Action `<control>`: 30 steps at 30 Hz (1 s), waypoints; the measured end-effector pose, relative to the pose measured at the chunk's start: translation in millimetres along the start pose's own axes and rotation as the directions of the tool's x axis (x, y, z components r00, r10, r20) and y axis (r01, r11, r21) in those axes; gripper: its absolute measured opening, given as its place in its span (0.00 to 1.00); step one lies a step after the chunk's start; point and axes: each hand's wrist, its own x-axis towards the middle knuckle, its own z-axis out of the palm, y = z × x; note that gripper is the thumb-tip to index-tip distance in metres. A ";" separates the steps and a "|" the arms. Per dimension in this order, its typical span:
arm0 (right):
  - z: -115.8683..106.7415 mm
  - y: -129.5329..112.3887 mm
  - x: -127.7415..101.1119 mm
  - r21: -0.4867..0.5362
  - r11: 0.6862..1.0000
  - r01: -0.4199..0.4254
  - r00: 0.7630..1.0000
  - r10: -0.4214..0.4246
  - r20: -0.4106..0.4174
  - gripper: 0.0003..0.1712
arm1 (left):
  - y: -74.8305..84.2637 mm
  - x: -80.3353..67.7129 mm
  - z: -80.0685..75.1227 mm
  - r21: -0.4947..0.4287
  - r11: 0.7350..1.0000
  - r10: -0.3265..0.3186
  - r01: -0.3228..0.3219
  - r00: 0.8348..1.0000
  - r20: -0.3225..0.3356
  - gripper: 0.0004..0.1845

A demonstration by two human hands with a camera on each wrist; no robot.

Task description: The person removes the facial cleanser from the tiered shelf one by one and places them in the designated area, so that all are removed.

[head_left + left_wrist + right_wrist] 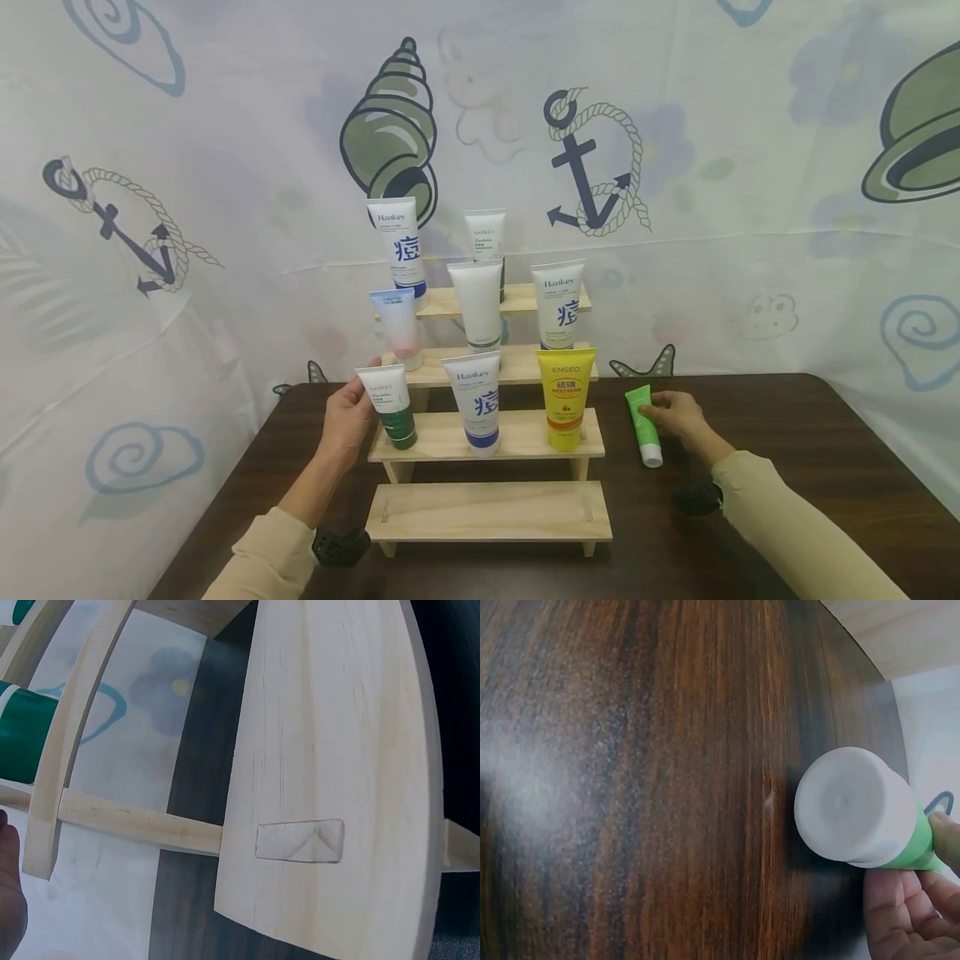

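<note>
My left hand (347,421) is at the left end of the second step from the bottom, its fingers pinching the upper edge of a white and green tube (390,406). The green lower part of that tube (26,735) shows at the edge of the left wrist view, beside a bit of the hand. Off to the right of the stand, my right hand (678,417) grips a bright green tube (642,425) between thumb and fingers. Its white cap (844,806) points down toward the camera in the right wrist view, over the dark tabletop.
The stepped wooden stand (487,510) carries several tubes on its upper three steps. Beside the white and green tube stand a white and blue tube (476,400) and a yellow tube (566,396). A dark wood table (750,417) lies beneath, with a patterned cloth (750,275) behind.
</note>
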 end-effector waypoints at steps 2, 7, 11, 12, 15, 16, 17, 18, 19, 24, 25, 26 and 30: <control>0.6 -0.4 -0.3 -0.009 1.000 0.000 1.000 0.000 -0.005 0.32 | -0.1 0.1 0.1 -0.004 1.000 0.002 -0.002 1.000 0.000 0.23; 1.1 -0.2 0.0 -0.030 0.999 -0.012 1.000 0.012 -0.024 0.32 | -0.7 0.2 0.1 -0.011 1.000 0.009 -0.009 1.000 0.001 0.23; 0.6 0.9 0.2 -0.021 1.000 -0.019 0.999 0.018 -0.031 0.32 | -1.0 -0.3 -0.3 -0.013 1.000 0.007 -0.007 1.000 0.006 0.23; 0.5 1.1 -0.1 -0.016 1.000 -0.020 0.999 0.019 -0.031 0.32 | -1.0 -0.4 -0.3 -0.013 1.000 0.006 -0.006 1.000 0.008 0.23; 0.4 1.7 -1.0 -0.008 1.000 -0.020 0.999 0.020 -0.031 0.32 | -0.7 -1.6 -0.6 -0.010 1.000 0.006 -0.006 1.000 0.015 0.23; 0.3 1.8 -1.2 -0.007 1.000 -0.023 0.999 0.022 -0.032 0.32 | -0.5 -2.0 -0.6 -0.008 1.000 0.006 -0.006 1.000 0.017 0.23; 0.3 2.1 -1.3 -0.005 1.000 -0.025 0.999 0.025 -0.035 0.32 | -0.4 -2.3 -0.5 -0.010 1.000 0.007 -0.006 1.000 0.018 0.23; 0.2 2.3 -1.6 -0.003 1.000 -0.026 0.999 0.026 -0.036 0.32 | -0.4 -2.5 -0.6 -0.010 1.000 0.007 -0.007 1.000 0.018 0.23; 0.1 2.6 -1.6 -0.005 1.000 -0.025 0.999 0.024 -0.040 0.32 | -0.5 -2.7 -0.7 -0.010 1.000 0.006 -0.006 1.000 0.018 0.23; -0.1 5.2 -0.6 -0.001 1.000 -0.024 0.998 0.024 -0.051 0.32 | -0.3 -2.8 -0.7 -0.010 1.000 0.000 0.001 1.000 0.014 0.24; -0.2 5.4 -0.5 -0.004 1.000 -0.022 0.998 0.021 -0.054 0.32 | -0.2 -2.8 -0.6 -0.009 1.000 -0.002 0.002 1.000 0.013 0.24; -0.2 5.6 -0.4 -0.003 1.000 -0.022 0.998 0.022 -0.054 0.32 | -0.1 -2.6 -0.5 -0.008 1.000 -0.003 0.003 1.000 0.012 0.24; -0.2 6.3 0.0 -0.024 1.000 -0.013 0.997 0.011 -0.075 0.31 | -0.7 -1.0 0.2 0.003 1.000 -0.005 0.005 1.000 0.006 0.24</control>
